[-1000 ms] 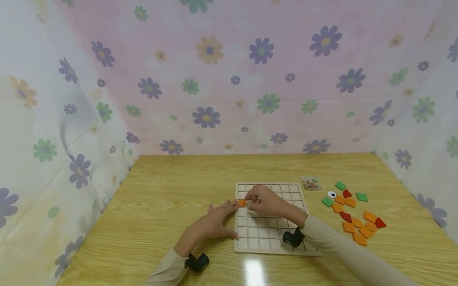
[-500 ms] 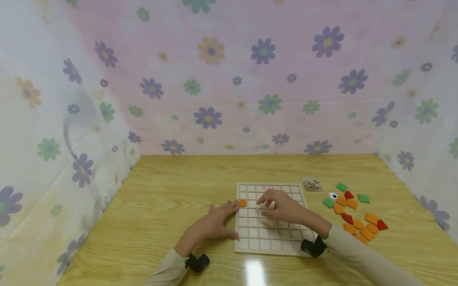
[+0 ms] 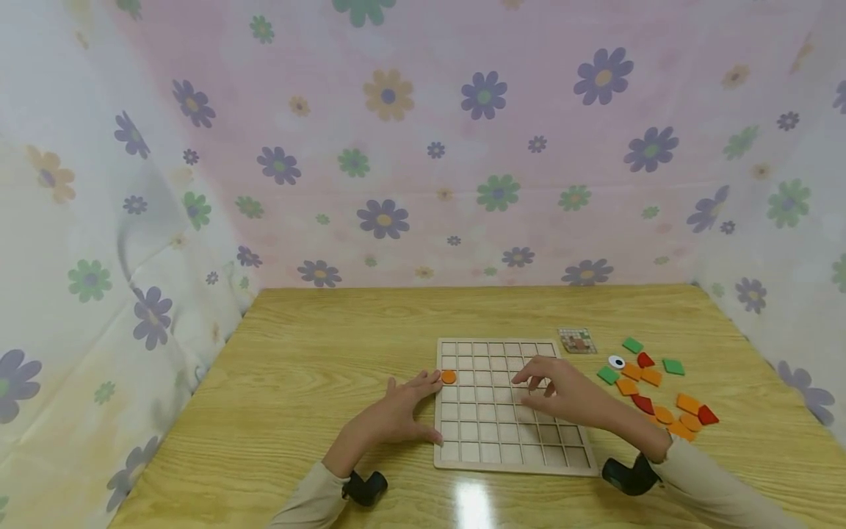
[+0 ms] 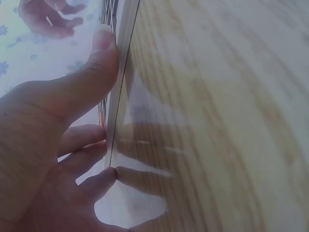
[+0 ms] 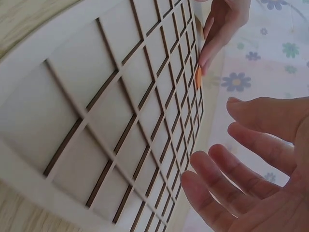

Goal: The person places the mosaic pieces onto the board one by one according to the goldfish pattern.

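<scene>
A wooden grid board [image 3: 489, 433] with square cells lies flat on the table. One orange round piece [image 3: 449, 377] sits in a cell at its left edge, third row from the top. My left hand [image 3: 391, 411] rests along the board's left side, fingers spread, fingertips at the frame beside the orange piece and thumb at the edge lower down. Over the right part of the board hovers my right hand [image 3: 562, 391], fingers loosely bent and holding nothing. The right wrist view shows that hand [image 5: 260, 169] with its fingers apart above the cells.
Right of the board lie loose flat pieces: several orange tiles [image 3: 651, 377], red pieces [image 3: 708, 415], green tiles [image 3: 673, 366] and a white eye disc [image 3: 617, 362]. A small pattern card [image 3: 577, 341] lies behind the board's right corner. Flowered cloth [image 3: 423, 169] encloses the table [image 3: 317, 345].
My right hand has left the orange piece and moved right across the board, its fingers loosening. My left hand stays in place at the left edge.
</scene>
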